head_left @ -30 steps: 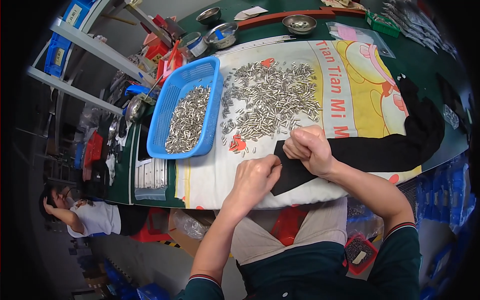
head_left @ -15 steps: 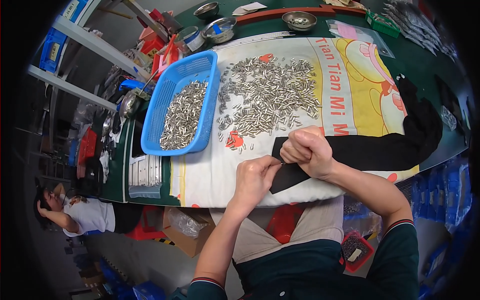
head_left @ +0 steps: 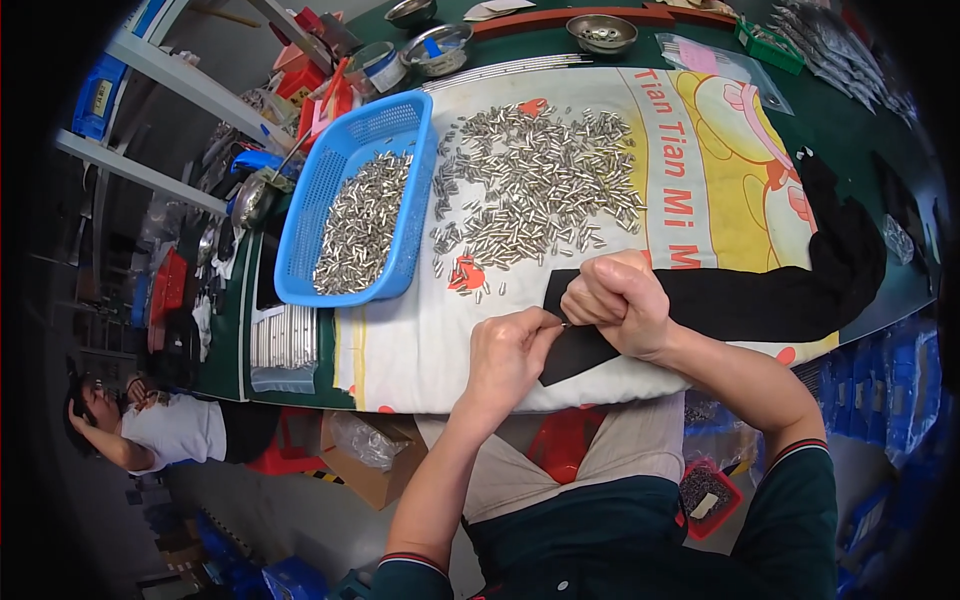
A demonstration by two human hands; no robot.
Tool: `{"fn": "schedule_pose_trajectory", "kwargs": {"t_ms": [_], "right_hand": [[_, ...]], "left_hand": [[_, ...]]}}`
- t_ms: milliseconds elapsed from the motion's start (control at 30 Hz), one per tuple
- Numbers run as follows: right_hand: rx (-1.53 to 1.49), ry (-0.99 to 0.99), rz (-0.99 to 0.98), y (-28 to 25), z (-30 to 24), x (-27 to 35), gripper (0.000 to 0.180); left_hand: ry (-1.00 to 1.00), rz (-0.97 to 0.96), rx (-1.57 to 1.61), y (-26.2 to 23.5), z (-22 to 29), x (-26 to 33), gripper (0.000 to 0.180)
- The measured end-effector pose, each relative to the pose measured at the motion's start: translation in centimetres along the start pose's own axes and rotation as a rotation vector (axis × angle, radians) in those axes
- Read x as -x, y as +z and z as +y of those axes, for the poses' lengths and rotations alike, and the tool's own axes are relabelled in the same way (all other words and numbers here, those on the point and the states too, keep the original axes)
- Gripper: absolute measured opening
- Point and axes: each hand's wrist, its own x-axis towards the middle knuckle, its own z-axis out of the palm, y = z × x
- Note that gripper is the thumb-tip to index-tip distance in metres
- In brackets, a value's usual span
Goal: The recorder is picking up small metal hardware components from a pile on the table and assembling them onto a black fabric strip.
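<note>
My left hand [head_left: 508,355] is closed in a pinch, thumb and forefinger pressed together. Against its fingertips rests my right hand [head_left: 622,302], curled into a fist. Whatever small thing sits between them is too hidden to name. Both hands are over a black cloth [head_left: 735,308] near the table's front edge. Beyond them, many small silvery metal pins [head_left: 545,185] lie loose on a white and yellow printed towel [head_left: 420,350]. Left of that pile stands a blue perforated plastic basket [head_left: 295,255] holding more of the same pins.
Metal bowls [head_left: 600,36] and long thin rods [head_left: 510,72] line the table's far side. A green basket [head_left: 768,46] stands at far right. Bagged rods [head_left: 284,342] lie at the left edge, near a metal rack [head_left: 185,75]. Another person [head_left: 180,430] is at far left.
The view has shifted slightly, so the basket and pins appear a little further left. My hands keep the same grip and place. The other person's arm has moved toward the chest.
</note>
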Motion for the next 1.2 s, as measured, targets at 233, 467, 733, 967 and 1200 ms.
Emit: {"fn": "schedule_pose_trajectory", "kwargs": {"t_ms": [233, 467, 733, 967, 1200], "right_hand": [[0.017, 0.006, 0.021, -0.1, 0.3, 0.0, 0.044], [0.105, 0.008, 0.016, 0.7, -0.1, 0.2, 0.044], [0.149, -0.008, -0.003, 0.2, 0.6, 0.7, 0.041], [-0.071, -0.041, 0.001, -0.4, -0.1, -0.2, 0.043], [0.031, -0.056, 0.034, -0.5, -0.2, -0.5, 0.043]], "left_hand": [[-0.005, -0.057, 0.018, -0.1, -0.4, -0.4, 0.004], [0.008, -0.090, 0.016, -0.3, -0.5, -0.7, 0.005], [0.032, -0.055, 0.025, 0.3, -0.7, -0.4, 0.004], [-0.033, -0.029, 0.024, 0.2, 0.1, 0.2, 0.004], [-0.261, -0.030, 0.856, -1.3, -0.1, 0.7, 0.008]]}}
